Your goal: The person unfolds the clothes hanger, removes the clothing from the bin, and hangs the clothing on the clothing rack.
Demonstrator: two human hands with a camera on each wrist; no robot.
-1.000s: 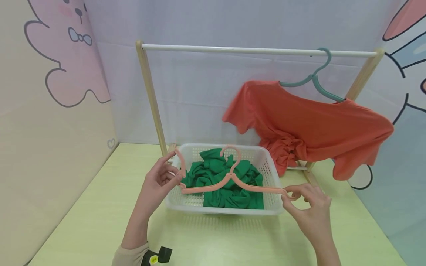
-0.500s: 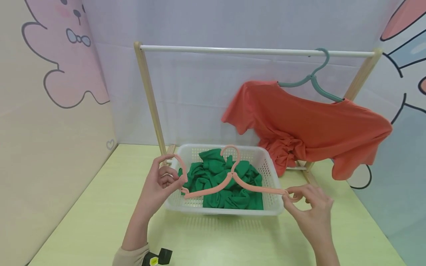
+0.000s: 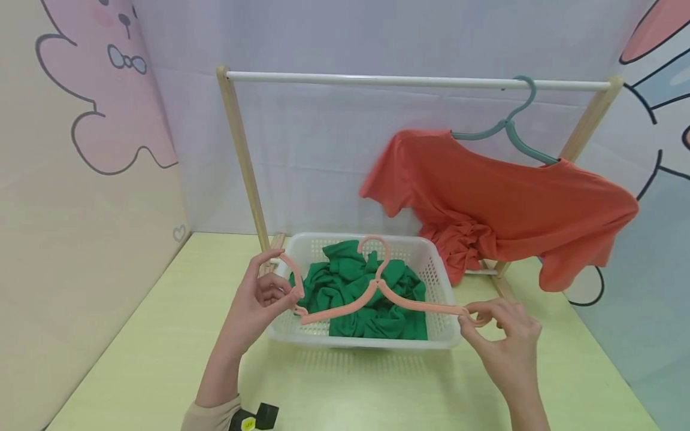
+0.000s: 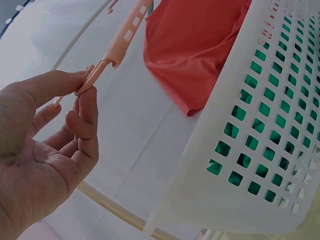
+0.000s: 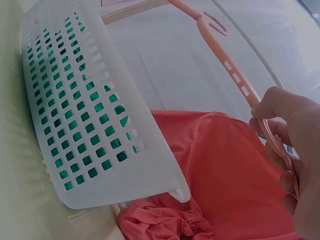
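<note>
A salmon-pink plastic clothes hanger is held level over the basket, its hook pointing up. My left hand pinches the hinged piece at its left end between thumb and fingers; that piece stands bent upward, and the index fingertip touches its top. At the other end, my right hand pinches the curved end piece with thumb and index finger. In the right wrist view, the hanger runs away from those fingers, with slots along its arm. Beneath it, crumpled green cloth lies in the white basket.
Behind the basket stands a wooden rack with a white rail. A red T-shirt hangs from it on a teal hanger, its lower part bunched beside the basket. The pale yellow table meets walls at the left and back.
The hanger's left end has dipped slightly and moved right, and its bent end piece has shifted a little under my left fingers. The right hand has hardly moved.
</note>
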